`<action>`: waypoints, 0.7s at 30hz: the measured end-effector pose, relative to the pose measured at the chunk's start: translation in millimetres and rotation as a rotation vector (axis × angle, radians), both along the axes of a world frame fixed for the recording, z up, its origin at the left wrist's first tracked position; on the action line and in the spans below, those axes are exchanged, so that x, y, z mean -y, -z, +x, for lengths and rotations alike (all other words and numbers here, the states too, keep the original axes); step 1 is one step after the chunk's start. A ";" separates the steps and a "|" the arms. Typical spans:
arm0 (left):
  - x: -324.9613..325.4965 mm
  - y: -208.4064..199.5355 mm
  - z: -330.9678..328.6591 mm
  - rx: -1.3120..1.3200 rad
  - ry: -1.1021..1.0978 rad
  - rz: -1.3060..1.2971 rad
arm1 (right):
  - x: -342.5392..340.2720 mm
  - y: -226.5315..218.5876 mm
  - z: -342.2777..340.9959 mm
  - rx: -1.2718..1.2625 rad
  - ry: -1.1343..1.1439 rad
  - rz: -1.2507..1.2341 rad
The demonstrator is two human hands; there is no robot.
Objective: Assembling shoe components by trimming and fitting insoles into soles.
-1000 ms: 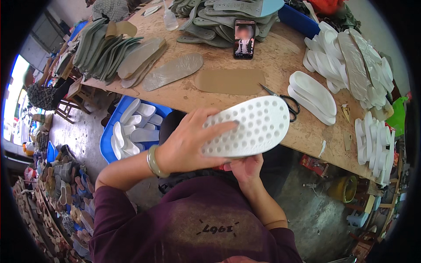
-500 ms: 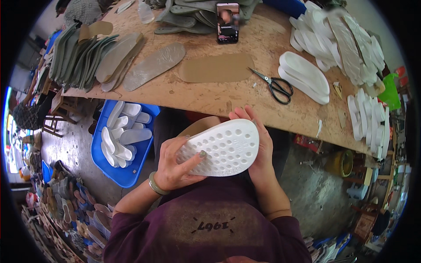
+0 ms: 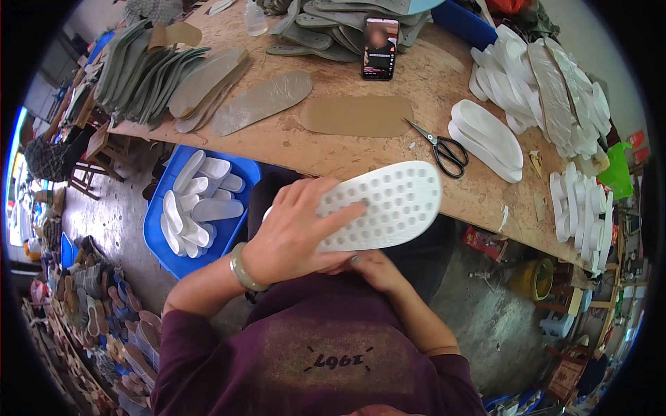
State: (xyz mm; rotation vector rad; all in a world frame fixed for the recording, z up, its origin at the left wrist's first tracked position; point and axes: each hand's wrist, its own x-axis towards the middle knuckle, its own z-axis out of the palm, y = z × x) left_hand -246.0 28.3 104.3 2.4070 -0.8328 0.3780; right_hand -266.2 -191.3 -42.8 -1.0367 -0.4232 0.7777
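Here, one white sole in my left hand

I count one phone [image 3: 379, 48], one pair of scissors [image 3: 438, 141], one tan board [image 3: 357, 116] and, right of the scissors, two white soles [image 3: 489, 135] overlapping on the table [image 3: 444, 83]. The soles in the blue tray [image 3: 170, 260], to the left, overlap too much to count.

My left hand [image 3: 288, 218] grips the left end of the dimpled white sole [image 3: 395, 208] at the table's near edge. My right hand [image 3: 374, 269] is bent below it, partly hidden; I can't tell whether it grips. Half a second ago it lay open along the sole's right end.
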 end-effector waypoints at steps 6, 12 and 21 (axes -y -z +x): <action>45.1 -53.6 3.0 0.162 0.096 0.034 | -31.9 -14.2 21.2 0.000 -0.086 0.072; 40.0 -64.1 -9.0 0.206 0.080 -0.014 | -27.8 -22.2 22.2 -0.204 -0.018 0.222; 15.5 -21.6 -20.0 0.202 0.088 0.027 | 2.8 -29.8 40.4 -0.545 0.169 0.454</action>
